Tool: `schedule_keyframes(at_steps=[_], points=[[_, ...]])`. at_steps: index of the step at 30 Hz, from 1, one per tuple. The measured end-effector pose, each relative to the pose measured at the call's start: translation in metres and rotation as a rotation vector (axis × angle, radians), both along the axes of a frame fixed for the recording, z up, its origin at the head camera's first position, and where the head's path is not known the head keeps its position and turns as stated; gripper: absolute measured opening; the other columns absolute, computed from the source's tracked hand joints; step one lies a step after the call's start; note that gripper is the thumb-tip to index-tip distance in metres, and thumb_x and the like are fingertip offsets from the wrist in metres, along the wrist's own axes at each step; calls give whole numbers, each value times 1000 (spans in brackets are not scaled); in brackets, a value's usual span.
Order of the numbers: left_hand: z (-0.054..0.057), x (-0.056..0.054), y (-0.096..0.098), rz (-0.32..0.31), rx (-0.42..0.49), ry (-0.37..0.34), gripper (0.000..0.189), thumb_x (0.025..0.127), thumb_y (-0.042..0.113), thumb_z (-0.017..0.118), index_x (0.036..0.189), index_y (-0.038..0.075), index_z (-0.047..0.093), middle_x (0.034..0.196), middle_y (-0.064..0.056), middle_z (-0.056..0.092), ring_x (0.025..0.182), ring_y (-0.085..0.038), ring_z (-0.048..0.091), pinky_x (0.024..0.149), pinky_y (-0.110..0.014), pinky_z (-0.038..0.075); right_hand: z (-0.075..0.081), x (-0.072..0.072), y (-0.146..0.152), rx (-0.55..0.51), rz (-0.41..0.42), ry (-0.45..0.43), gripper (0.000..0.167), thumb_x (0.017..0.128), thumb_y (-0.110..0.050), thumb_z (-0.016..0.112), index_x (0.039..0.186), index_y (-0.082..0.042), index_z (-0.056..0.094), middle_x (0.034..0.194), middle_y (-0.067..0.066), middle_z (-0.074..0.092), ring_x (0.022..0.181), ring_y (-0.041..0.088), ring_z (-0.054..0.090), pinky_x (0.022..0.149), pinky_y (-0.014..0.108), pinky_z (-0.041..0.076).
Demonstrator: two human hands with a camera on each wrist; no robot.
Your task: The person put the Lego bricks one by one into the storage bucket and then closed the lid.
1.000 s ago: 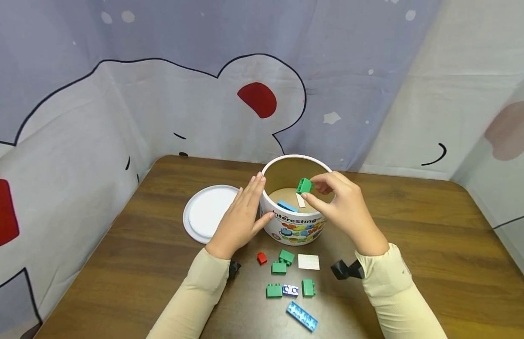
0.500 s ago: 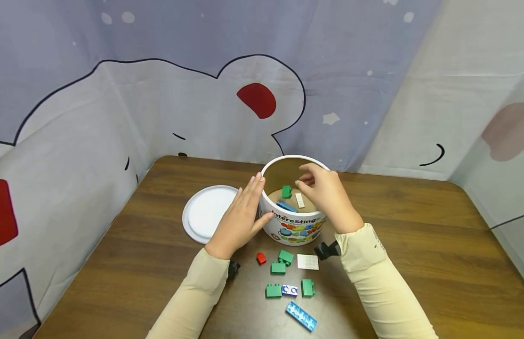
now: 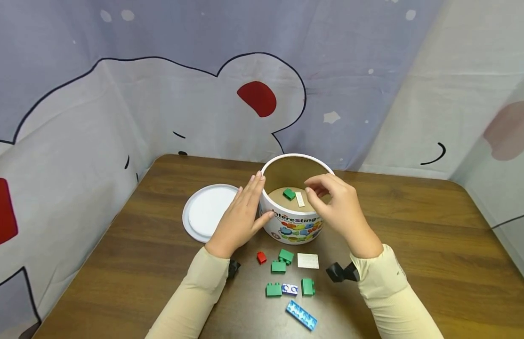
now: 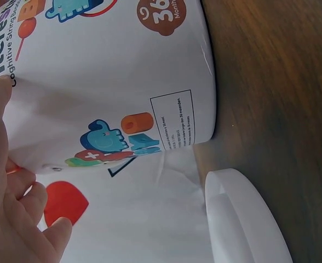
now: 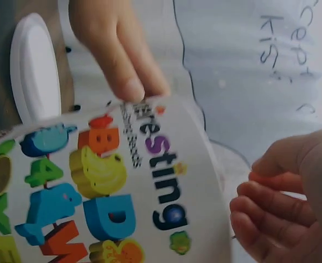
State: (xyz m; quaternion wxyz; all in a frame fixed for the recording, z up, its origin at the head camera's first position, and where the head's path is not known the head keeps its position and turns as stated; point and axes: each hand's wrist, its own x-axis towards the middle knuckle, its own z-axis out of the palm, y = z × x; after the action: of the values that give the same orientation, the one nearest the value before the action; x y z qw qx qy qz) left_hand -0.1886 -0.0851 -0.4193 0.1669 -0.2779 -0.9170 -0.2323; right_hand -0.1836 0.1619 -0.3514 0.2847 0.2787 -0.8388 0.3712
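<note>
While the left hand (image 3: 239, 221), grip straight, touches the bucket (image 3: 293, 228), the right hand (image 3: 341, 207) hovers near the rim (image 3: 292, 155). Its grip is narrow, loosely curled and empty.

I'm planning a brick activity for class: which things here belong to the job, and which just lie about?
Likely the job:
tub, touched by the left hand
right hand by its rim
green brick, white brick inside
loose bricks before it

Apparently just around:
white lid
cloth backdrop
</note>
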Motion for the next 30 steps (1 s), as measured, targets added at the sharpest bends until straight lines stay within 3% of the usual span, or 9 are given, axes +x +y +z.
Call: schedule_keyframes(at_steps=[5, 13, 21, 30], points=[[1, -1, 0, -3, 11, 11, 85, 101, 39, 63, 163, 6, 16, 169, -10, 16, 155, -23, 15, 122, -51, 21, -1, 20, 6, 13, 140, 78, 15, 82, 6, 70, 94, -2, 73, 86, 0, 70, 73, 11, 63, 68, 18, 51], [1, -1, 0, -7, 15, 4, 84, 101, 38, 63, 163, 6, 16, 169, -10, 15, 155, -22, 14, 120, -54, 24, -12, 48, 18, 118, 317, -6, 19, 83, 4, 74, 98, -9, 71, 90, -2, 67, 78, 9, 62, 71, 20, 53], [1, -2, -1, 0, 6, 4, 85, 101, 39, 63, 163, 6, 15, 169, -10, 15, 155, -23, 14, 121, -53, 24, -37, 55, 24, 362, 362, -216, 16, 83, -5, 79, 94, -10, 68, 87, -3, 62, 76, 9, 58, 68, 25, 53], [-1, -3, -1, -7, 12, 5, 84, 102, 39, 62, 163, 6, 15, 169, -10, 15, 155, -24, 16, 120, -54, 24, -49, 60, 20, 527, 405, -440, 20, 81, -17, 83, 91, -9, 68, 86, -4, 60, 74, 9, 56, 66, 23, 50]])
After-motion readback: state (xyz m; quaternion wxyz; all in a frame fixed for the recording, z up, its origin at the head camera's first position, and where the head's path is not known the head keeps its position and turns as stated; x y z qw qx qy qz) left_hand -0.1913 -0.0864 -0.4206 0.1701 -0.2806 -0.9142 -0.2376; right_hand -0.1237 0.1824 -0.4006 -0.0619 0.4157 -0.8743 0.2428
